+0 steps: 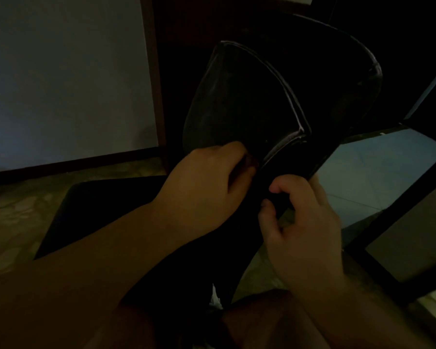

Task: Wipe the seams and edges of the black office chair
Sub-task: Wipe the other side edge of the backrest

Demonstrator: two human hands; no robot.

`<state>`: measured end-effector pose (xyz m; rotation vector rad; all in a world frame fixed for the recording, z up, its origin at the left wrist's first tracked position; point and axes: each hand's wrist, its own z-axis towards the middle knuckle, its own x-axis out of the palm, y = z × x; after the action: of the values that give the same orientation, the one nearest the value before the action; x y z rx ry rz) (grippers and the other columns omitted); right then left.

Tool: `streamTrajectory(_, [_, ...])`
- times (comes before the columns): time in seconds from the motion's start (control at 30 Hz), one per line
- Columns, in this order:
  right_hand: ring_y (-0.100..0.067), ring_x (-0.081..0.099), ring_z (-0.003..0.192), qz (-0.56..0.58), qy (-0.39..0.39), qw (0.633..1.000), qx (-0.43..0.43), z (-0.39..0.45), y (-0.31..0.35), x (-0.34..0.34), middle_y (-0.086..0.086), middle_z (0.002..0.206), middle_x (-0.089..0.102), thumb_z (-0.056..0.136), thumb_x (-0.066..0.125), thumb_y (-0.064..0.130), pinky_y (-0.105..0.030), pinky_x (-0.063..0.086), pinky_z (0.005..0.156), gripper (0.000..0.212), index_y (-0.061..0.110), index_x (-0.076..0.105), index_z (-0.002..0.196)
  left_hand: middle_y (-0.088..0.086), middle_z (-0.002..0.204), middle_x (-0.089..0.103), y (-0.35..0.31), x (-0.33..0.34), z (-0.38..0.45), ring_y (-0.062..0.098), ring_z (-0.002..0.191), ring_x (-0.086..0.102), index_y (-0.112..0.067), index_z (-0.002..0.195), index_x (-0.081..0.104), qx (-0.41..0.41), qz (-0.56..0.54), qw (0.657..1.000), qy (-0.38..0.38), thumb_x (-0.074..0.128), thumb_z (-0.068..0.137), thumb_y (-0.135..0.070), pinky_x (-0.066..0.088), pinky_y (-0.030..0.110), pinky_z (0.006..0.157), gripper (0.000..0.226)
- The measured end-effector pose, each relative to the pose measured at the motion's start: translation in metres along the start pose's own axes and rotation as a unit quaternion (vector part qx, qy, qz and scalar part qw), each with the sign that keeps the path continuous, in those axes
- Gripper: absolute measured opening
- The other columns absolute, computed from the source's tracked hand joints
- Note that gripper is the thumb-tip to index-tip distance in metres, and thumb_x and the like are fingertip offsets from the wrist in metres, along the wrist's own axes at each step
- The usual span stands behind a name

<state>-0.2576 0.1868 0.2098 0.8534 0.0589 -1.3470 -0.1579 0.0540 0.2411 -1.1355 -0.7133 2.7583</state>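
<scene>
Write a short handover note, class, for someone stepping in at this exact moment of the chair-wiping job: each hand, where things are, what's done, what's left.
Left hand: fingers curled against the black office chair beside the piped seam; the picture is too dark to tell whether a cloth is in it.
Right hand: grips the chair's lower edge just under that seam, thumb in front, steadying it.
The chair is tilted toward the person, above the tiled floor.
Done: cannot be judged; no wiped or dusty patches show in this light.
Left: follow the seam up and round the rim, then the other edges.

Both hands sit at the chair [249,102] cushion's lower seam (left hand [207,182] left of right hand [302,217]).
</scene>
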Motion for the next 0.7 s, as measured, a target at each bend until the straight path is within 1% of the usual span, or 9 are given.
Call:
streamTrajectory(0.1, [0.001, 0.05, 0.085, -0.002, 0.004, 1.0, -0.003, 0.001, 0.001, 0.0, 0.005, 0.108, 0.049, 0.085, 0.065, 0.009, -0.002, 0.036, 0.064, 0.024, 0.024, 0.05, 0.099, -0.02, 0.063, 0.041, 0.003, -0.003, 0.006, -0.006, 0.06, 0.051, -0.03, 0.078, 0.043, -0.02, 0.005, 0.999, -0.041, 0.058, 0.097, -0.027, 0.034, 0.006, 0.052, 0.024])
streamTrajectory(0.17, [0.001, 0.051, 0.084, -0.002, 0.004, 1.0, -0.003, 0.0, 0.0, -0.001, 0.005, 0.109, 0.049, 0.085, 0.064, 0.009, -0.002, 0.036, 0.061, 0.025, 0.024, 0.05, 0.099, -0.021, 0.063, 0.039, -0.001, 0.0, 0.007, -0.01, 0.06, 0.05, -0.032, 0.076, 0.039, -0.024, 0.008, 0.998, -0.052, 0.059, 0.097, -0.025, 0.034, 0.004, 0.053, 0.03])
streamTrajectory(0.27, [-0.001, 0.051, 0.078, 0.003, 0.007, 1.0, -0.001, -0.001, -0.001, -0.002, 0.005, 0.108, 0.049, 0.085, 0.066, 0.006, -0.004, 0.036, 0.057, 0.026, 0.022, 0.051, 0.099, -0.021, 0.065, 0.041, -0.007, 0.005, 0.001, -0.004, 0.056, 0.047, -0.027, 0.081, 0.047, 0.002, 0.009, 1.0, -0.024, 0.056, 0.095, -0.028, 0.036, 0.006, 0.054, 0.017])
streamTrajectory(0.33, [0.003, 0.05, 0.081, -0.001, 0.006, 1.0, -0.005, 0.0, 0.0, -0.002, 0.004, 0.108, 0.05, 0.084, 0.066, 0.006, -0.001, 0.035, 0.061, 0.023, 0.02, 0.053, 0.098, -0.019, 0.065, 0.043, -0.005, 0.002, 0.002, 0.0, 0.057, 0.05, -0.024, 0.082, 0.051, 0.002, 0.008, 1.0, -0.014, 0.055, 0.095, -0.029, 0.036, 0.007, 0.054, 0.014])
streamTrajectory(0.4, [0.005, 0.049, 0.084, -0.003, 0.002, 1.0, -0.007, 0.002, 0.0, 0.0, 0.003, 0.107, 0.051, 0.084, 0.066, 0.005, 0.001, 0.034, 0.063, 0.021, 0.017, 0.055, 0.098, -0.018, 0.065, 0.044, -0.001, -0.003, 0.005, 0.002, 0.06, 0.053, -0.021, 0.083, 0.054, -0.003, 0.024, 0.999, -0.024, 0.056, 0.095, -0.029, 0.036, 0.006, 0.055, 0.014])
streamTrajectory(0.5, [0.003, 0.049, 0.079, 0.001, -0.001, 1.0, -0.004, 0.0, 0.0, 0.0, 0.004, 0.107, 0.05, 0.085, 0.065, 0.007, -0.001, 0.035, 0.06, 0.022, 0.02, 0.053, 0.097, -0.019, 0.065, 0.042, 0.0, -0.002, 0.004, -0.002, 0.055, 0.047, -0.022, 0.082, 0.05, -0.02, 0.026, 0.999, -0.036, 0.059, 0.096, -0.026, 0.036, 0.006, 0.054, 0.017])
streamTrajectory(0.57, [-0.001, 0.051, 0.081, 0.006, -0.001, 1.0, -0.003, -0.002, 0.0, -0.001, 0.004, 0.108, 0.05, 0.085, 0.064, 0.008, -0.002, 0.036, 0.061, 0.024, 0.023, 0.051, 0.098, -0.014, 0.067, 0.049, -0.002, 0.001, -0.002, 0.003, 0.056, 0.048, -0.017, 0.085, 0.056, 0.004, 0.023, 1.0, -0.011, 0.055, 0.096, -0.029, 0.038, 0.011, 0.053, 0.016])
streamTrajectory(0.63, [-0.004, 0.052, 0.082, 0.007, 0.001, 1.0, -0.003, -0.001, 0.0, -0.002, 0.003, 0.108, 0.05, 0.085, 0.064, 0.009, -0.003, 0.036, 0.062, 0.024, 0.023, 0.05, 0.098, -0.009, 0.074, 0.058, -0.002, 0.0, -0.005, 0.007, 0.063, 0.052, -0.017, 0.092, 0.062, 0.028, 0.024, 0.999, 0.017, 0.051, 0.096, -0.034, 0.041, 0.017, 0.056, 0.021])
streamTrajectory(0.7, [-0.003, 0.051, 0.083, 0.002, -0.001, 1.0, -0.008, 0.001, 0.0, 0.0, 0.004, 0.107, 0.05, 0.084, 0.064, 0.007, -0.003, 0.036, 0.064, 0.023, 0.02, 0.052, 0.098, -0.011, 0.075, 0.056, 0.002, -0.003, -0.001, 0.006, 0.06, 0.051, -0.019, 0.094, 0.062, 0.025, 0.04, 0.999, 0.007, 0.052, 0.096, -0.035, 0.042, 0.012, 0.059, 0.019])
